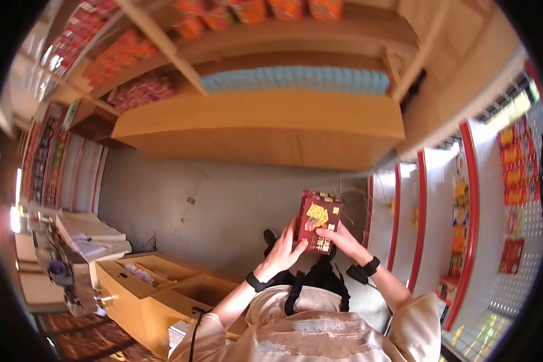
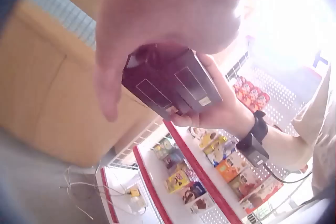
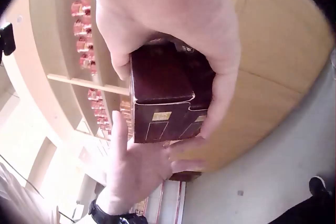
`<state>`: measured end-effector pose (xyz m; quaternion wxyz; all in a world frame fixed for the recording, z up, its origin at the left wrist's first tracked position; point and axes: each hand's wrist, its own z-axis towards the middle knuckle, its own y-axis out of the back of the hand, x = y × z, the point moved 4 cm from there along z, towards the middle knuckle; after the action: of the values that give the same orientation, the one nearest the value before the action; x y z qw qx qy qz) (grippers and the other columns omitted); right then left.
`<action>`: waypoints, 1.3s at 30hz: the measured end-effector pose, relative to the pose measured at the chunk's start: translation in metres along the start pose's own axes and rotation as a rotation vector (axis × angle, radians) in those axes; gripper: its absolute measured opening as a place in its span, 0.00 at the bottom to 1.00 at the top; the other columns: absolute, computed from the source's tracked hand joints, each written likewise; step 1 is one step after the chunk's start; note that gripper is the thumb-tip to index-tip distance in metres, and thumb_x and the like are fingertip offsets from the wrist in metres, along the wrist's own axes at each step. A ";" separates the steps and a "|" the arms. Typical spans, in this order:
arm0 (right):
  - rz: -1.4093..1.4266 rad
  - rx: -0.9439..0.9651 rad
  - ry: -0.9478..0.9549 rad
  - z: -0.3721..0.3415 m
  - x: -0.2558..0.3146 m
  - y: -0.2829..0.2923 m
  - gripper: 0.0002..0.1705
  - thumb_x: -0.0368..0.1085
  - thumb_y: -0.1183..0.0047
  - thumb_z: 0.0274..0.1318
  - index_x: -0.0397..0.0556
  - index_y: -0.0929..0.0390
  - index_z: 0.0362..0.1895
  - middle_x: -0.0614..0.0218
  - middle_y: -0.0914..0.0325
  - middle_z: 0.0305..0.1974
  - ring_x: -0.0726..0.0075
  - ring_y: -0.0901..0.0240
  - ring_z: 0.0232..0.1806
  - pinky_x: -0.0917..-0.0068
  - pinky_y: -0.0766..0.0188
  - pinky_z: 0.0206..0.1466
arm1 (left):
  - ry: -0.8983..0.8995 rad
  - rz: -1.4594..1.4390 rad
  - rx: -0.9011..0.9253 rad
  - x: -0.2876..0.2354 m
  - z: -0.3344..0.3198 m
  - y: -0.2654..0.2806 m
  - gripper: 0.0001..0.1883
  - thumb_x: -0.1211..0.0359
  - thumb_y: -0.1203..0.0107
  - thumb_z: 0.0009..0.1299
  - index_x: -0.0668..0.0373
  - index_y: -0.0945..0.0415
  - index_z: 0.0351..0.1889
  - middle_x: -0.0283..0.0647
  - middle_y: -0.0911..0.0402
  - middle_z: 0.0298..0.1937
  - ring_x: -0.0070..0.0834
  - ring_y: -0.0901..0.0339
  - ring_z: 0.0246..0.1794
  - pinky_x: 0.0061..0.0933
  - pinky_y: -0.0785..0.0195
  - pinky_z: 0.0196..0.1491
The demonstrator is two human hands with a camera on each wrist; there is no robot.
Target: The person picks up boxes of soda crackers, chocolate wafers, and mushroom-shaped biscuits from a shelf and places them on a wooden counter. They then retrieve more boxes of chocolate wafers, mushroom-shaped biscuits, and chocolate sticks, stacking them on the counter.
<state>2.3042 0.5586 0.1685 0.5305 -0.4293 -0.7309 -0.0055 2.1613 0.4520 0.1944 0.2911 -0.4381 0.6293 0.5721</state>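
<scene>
Two dark maroon snack boxes (image 1: 321,218), printed with yellow food and pale lettering, are held together in front of my body. My left hand (image 1: 282,252) grips their left side, its thumb near the lower left corner. On the other side my right hand (image 1: 342,239) holds them, thumb lying across the printed front. The left wrist view shows the ends of both boxes (image 2: 197,88) side by side, with the right hand (image 2: 223,106) around the far side. From the right wrist, the fingers curl down over the boxes (image 3: 163,79), and the left hand (image 3: 139,169) supports them from beyond.
A wooden shelf unit (image 1: 259,123) stands ahead, holding a row of blue packs (image 1: 295,79) and orange packs above. White shelves with red edges (image 1: 421,211) and packaged snacks run along the right. At lower left is an open wooden drawer unit (image 1: 127,301). Grey floor (image 1: 223,199) lies between.
</scene>
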 end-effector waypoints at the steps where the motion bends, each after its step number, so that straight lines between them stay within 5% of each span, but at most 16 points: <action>1: -0.042 -0.005 0.050 0.012 0.006 -0.017 0.35 0.43 0.45 0.56 0.43 0.44 0.63 0.64 0.32 0.55 0.70 0.35 0.55 0.71 0.36 0.58 | -0.020 -0.012 -0.043 0.006 0.000 0.015 0.39 0.53 0.53 0.70 0.67 0.58 0.68 0.62 0.45 0.65 0.54 0.44 0.65 0.42 0.47 0.65; 5: -0.159 0.041 -0.137 0.035 0.021 -0.067 0.36 0.51 0.53 0.62 0.44 0.48 0.65 0.64 0.36 0.58 0.71 0.37 0.56 0.71 0.35 0.58 | -0.006 -0.049 -0.214 0.013 -0.004 0.063 0.39 0.50 0.55 0.70 0.68 0.56 0.68 0.65 0.44 0.63 0.55 0.41 0.63 0.42 0.44 0.63; 7: -0.213 -0.013 -0.093 0.073 0.012 -0.079 0.43 0.60 0.56 0.60 0.43 0.55 0.66 0.57 0.35 0.57 0.67 0.32 0.53 0.72 0.27 0.45 | 0.015 -0.043 -0.237 0.036 0.002 0.093 0.38 0.51 0.56 0.70 0.68 0.55 0.68 0.65 0.42 0.62 0.56 0.39 0.62 0.42 0.43 0.62; 11: -0.354 0.031 0.083 0.114 0.027 -0.159 0.37 0.49 0.65 0.68 0.44 0.67 0.69 0.57 0.35 0.57 0.69 0.32 0.51 0.74 0.33 0.54 | 0.066 -0.094 -0.303 0.019 -0.032 0.188 0.33 0.53 0.55 0.70 0.67 0.48 0.65 0.64 0.33 0.56 0.56 0.31 0.54 0.43 0.35 0.55; 12: -0.362 0.048 -0.024 0.105 0.060 -0.202 0.36 0.50 0.66 0.68 0.43 0.62 0.69 0.60 0.42 0.63 0.71 0.43 0.61 0.73 0.45 0.64 | 0.075 -0.086 -0.342 0.019 -0.040 0.210 0.33 0.53 0.55 0.70 0.67 0.46 0.64 0.63 0.32 0.55 0.55 0.30 0.53 0.43 0.34 0.53; 13: -0.349 0.070 -0.022 0.157 0.031 -0.200 0.37 0.50 0.65 0.68 0.44 0.64 0.69 0.59 0.42 0.63 0.70 0.43 0.61 0.73 0.45 0.64 | 0.112 -0.078 -0.348 0.067 -0.024 0.220 0.33 0.53 0.55 0.70 0.67 0.46 0.64 0.63 0.32 0.55 0.55 0.30 0.53 0.43 0.34 0.53; 15: -0.365 0.139 0.028 0.176 0.034 -0.240 0.37 0.49 0.65 0.68 0.45 0.65 0.70 0.58 0.42 0.63 0.70 0.43 0.61 0.72 0.44 0.64 | 0.092 -0.091 -0.361 0.068 -0.046 0.261 0.33 0.52 0.55 0.70 0.67 0.46 0.64 0.63 0.32 0.55 0.55 0.30 0.53 0.43 0.34 0.54; 17: -0.391 0.188 0.022 0.184 0.050 -0.281 0.37 0.49 0.65 0.68 0.46 0.65 0.70 0.58 0.42 0.63 0.70 0.43 0.61 0.72 0.44 0.64 | 0.161 -0.086 -0.339 0.067 -0.066 0.294 0.36 0.56 0.49 0.67 0.62 0.52 0.68 0.61 0.33 0.58 0.54 0.32 0.57 0.42 0.36 0.57; 19: -0.414 0.232 0.007 0.198 0.063 -0.316 0.37 0.49 0.65 0.68 0.46 0.65 0.70 0.58 0.43 0.63 0.70 0.43 0.61 0.71 0.43 0.64 | 0.021 -0.083 -0.319 0.051 -0.084 0.328 0.46 0.54 0.40 0.60 0.61 0.57 0.69 0.60 0.35 0.59 0.55 0.33 0.57 0.42 0.36 0.57; 21: -0.396 0.279 -0.037 0.260 0.027 -0.314 0.40 0.46 0.62 0.67 0.48 0.72 0.70 0.57 0.34 0.55 0.70 0.32 0.51 0.73 0.33 0.53 | 0.062 -0.032 -0.311 0.109 -0.069 0.342 0.54 0.54 0.33 0.54 0.61 0.60 0.69 0.59 0.37 0.61 0.53 0.34 0.58 0.42 0.35 0.58; 27: -0.549 0.393 -0.079 0.321 0.032 -0.412 0.37 0.53 0.64 0.67 0.48 0.63 0.69 0.61 0.40 0.60 0.73 0.38 0.57 0.73 0.36 0.58 | 0.243 -0.098 -0.420 0.163 -0.100 0.419 0.53 0.58 0.32 0.51 0.61 0.56 0.69 0.56 0.26 0.51 0.50 0.27 0.51 0.40 0.32 0.53; 31: -0.502 0.509 -0.262 0.429 -0.016 -0.470 0.38 0.53 0.62 0.66 0.49 0.63 0.68 0.57 0.33 0.55 0.68 0.33 0.53 0.71 0.31 0.52 | 0.383 -0.023 -0.416 0.247 -0.099 0.489 0.53 0.57 0.33 0.53 0.69 0.57 0.67 0.61 0.28 0.52 0.52 0.28 0.50 0.38 0.32 0.52; 33: -0.685 0.584 0.027 0.488 -0.037 -0.509 0.35 0.53 0.62 0.66 0.50 0.57 0.67 0.59 0.32 0.53 0.70 0.29 0.48 0.71 0.28 0.48 | 0.426 0.021 -0.495 0.272 -0.109 0.536 0.52 0.57 0.32 0.53 0.70 0.55 0.66 0.61 0.27 0.50 0.52 0.26 0.48 0.38 0.30 0.49; 35: -0.538 0.601 -0.270 0.501 -0.014 -0.576 0.33 0.56 0.65 0.66 0.47 0.50 0.64 0.57 0.30 0.53 0.63 0.29 0.51 0.68 0.34 0.55 | 0.468 0.062 -0.573 0.283 -0.129 0.577 0.52 0.58 0.30 0.50 0.62 0.54 0.68 0.55 0.23 0.45 0.51 0.24 0.44 0.38 0.28 0.45; 37: -0.839 0.706 0.074 0.542 -0.015 -0.623 0.33 0.57 0.68 0.66 0.46 0.50 0.63 0.53 0.27 0.50 0.59 0.27 0.48 0.67 0.32 0.52 | 0.479 0.064 -0.668 0.296 -0.135 0.629 0.52 0.59 0.30 0.50 0.62 0.54 0.68 0.54 0.22 0.44 0.49 0.23 0.43 0.37 0.28 0.44; 39: -0.841 0.745 0.053 0.565 0.001 -0.670 0.33 0.58 0.69 0.66 0.46 0.51 0.63 0.52 0.26 0.49 0.58 0.26 0.46 0.67 0.32 0.51 | 0.444 0.121 -0.723 0.311 -0.141 0.671 0.50 0.61 0.30 0.51 0.61 0.52 0.68 0.52 0.21 0.43 0.48 0.22 0.42 0.36 0.27 0.44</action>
<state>1.4445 0.3978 0.2219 0.6166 0.1155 -0.7782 0.0312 1.4479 0.2204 0.2615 -0.0578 -0.5870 0.4603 0.6635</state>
